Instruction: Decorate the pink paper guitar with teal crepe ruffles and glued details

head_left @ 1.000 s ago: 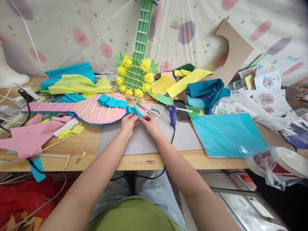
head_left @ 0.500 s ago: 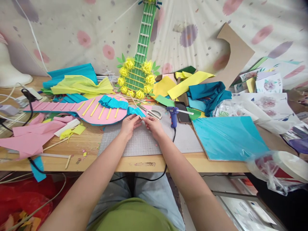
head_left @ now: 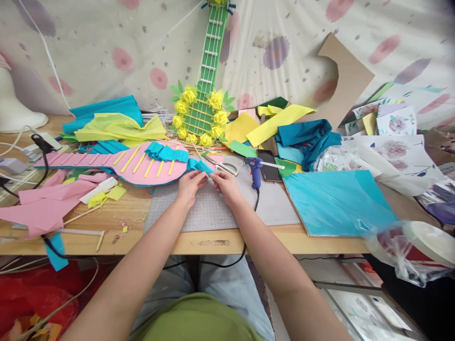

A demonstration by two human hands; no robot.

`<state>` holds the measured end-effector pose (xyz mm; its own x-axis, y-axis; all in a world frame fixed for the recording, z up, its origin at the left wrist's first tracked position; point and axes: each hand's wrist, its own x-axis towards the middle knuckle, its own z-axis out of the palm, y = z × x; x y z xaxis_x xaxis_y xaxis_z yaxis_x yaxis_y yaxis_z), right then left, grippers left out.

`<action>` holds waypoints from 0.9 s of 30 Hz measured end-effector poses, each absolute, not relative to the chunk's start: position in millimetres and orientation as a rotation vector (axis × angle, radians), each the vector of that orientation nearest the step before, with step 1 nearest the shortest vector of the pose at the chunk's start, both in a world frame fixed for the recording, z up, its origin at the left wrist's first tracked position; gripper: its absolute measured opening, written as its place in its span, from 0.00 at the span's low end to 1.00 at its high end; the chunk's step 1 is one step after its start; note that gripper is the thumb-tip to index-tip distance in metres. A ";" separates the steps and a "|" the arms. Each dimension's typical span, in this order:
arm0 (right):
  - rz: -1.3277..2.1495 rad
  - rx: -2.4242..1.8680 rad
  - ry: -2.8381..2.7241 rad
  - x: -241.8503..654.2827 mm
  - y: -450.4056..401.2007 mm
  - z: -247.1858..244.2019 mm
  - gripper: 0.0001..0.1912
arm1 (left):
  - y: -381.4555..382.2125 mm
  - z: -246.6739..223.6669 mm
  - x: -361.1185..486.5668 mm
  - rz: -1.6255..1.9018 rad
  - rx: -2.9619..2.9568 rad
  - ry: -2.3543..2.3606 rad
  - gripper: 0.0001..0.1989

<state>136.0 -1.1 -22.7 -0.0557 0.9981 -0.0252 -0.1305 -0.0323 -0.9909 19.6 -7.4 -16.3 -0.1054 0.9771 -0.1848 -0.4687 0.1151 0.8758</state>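
My left hand (head_left: 191, 186) and my right hand (head_left: 224, 183) pinch the near end of a blue crepe paper strip (head_left: 197, 164) above the grey cutting mat (head_left: 206, 213). The strip runs back leftward to a pink paper guitar (head_left: 159, 175) with yellow sticks across its body. A ruffled piece of blue crepe paper (head_left: 167, 153) lies on that guitar. Just behind my right hand are scissors (head_left: 227, 167). A blue glue gun (head_left: 256, 173) rests on the mat to the right, a white glue stick jutting from it.
A green guitar (head_left: 204, 113) with yellow paper flowers leans at the back. A phone (head_left: 269, 163) and a blue-covered board (head_left: 341, 201) lie right. Pink crepe paper (head_left: 46, 203) spreads at left. The glue gun's black cord (head_left: 256, 200) hangs over the table edge.
The end of the blue strip has turned slightly between my fingertips. My hands stay in nearly the same place, and the view has shifted a little.
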 end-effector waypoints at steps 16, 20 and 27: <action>1.193 -1.141 -1.274 134.7 -2.2 -24.5 0.16 | -3.4 -19.8 21.9 1.483 0.657 1.089 0.14; 1.209 -1.126 -1.291 134.6 -2.9 -23.6 0.14 | -3.2 -19.3 20.9 1.504 0.656 1.062 0.14; 1.205 -1.159 -1.313 136.0 -3.5 -22.9 0.13 | -2.2 -21.9 20.7 1.518 0.680 1.051 0.15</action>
